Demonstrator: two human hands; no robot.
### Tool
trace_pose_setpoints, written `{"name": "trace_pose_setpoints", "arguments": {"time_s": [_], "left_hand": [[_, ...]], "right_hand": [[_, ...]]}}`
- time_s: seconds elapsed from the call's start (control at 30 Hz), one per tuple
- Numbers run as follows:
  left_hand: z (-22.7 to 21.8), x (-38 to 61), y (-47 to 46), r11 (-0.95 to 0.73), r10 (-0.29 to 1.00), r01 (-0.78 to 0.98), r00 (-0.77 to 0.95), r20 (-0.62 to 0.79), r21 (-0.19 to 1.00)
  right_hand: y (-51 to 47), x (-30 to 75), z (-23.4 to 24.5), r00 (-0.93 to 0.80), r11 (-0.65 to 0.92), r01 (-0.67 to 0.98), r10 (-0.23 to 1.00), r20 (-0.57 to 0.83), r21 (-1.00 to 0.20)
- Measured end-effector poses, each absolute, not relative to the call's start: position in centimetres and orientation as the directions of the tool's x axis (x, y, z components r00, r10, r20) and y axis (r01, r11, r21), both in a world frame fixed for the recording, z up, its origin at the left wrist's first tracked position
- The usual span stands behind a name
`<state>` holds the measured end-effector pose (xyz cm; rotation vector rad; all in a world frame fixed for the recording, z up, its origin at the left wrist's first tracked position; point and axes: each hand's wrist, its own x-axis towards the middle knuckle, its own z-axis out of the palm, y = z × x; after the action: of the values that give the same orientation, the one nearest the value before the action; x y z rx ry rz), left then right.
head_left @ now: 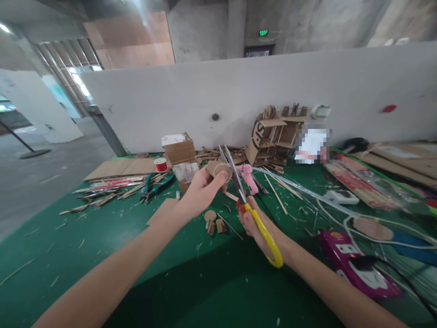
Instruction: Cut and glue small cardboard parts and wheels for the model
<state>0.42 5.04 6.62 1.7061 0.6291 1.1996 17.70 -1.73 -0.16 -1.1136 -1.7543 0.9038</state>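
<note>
My left hand (201,189) is raised over the green table (191,282), fingers pinched on a small cardboard piece (218,168) with a round end. My right hand (261,228) grips yellow-handled scissors (246,202). Their blades are parted and point up, right against the cardboard piece. Below the hands, small cut cardboard bits (213,222) lie on the green surface.
A pink glue gun (247,176) lies just behind the scissors. A cardboard model (273,136) stands against the white wall, a small box (179,150) to its left. Pliers (153,187), red thread spool (160,164), flat cardboard and strips are left. A purple power strip (351,264) and cables are right.
</note>
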Motion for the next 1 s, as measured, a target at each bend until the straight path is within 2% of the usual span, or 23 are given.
{"name": "trace_pose_setpoints", "arguments": {"time_s": [0.13, 0.33, 0.53, 0.8, 1.0], "left_hand": [[7.0, 0.1, 5.1, -0.475, 0.775, -0.068, 0.439, 0.453, 0.878], [8.1, -0.7, 5.3, -0.547, 0.751, 0.083, 0.488, 0.445, 0.833], [9.2, -1.2, 5.1, -0.587, 0.744, 0.192, 0.512, 0.430, 0.787], [8.8, -1.1, 5.3, -0.558, 0.783, 0.151, 0.422, 0.457, 0.816], [8.8, -1.1, 5.2, -0.584, 0.768, 0.207, 0.454, 0.451, 0.785]], "right_hand": [[-1.9, 18.1, 0.2, -0.262, 0.342, 0.378, 0.931, 0.255, -0.860], [-1.8, 18.4, 0.5, -0.247, 0.394, 0.461, 0.917, 0.312, -0.795], [-1.7, 18.2, 0.1, -0.270, 0.404, 0.388, 0.909, 0.317, -0.828], [-1.8, 18.0, 0.3, -0.267, 0.368, 0.329, 0.920, 0.289, -0.870], [-1.9, 18.0, 0.6, -0.254, 0.356, 0.353, 0.927, 0.278, -0.865]]}}
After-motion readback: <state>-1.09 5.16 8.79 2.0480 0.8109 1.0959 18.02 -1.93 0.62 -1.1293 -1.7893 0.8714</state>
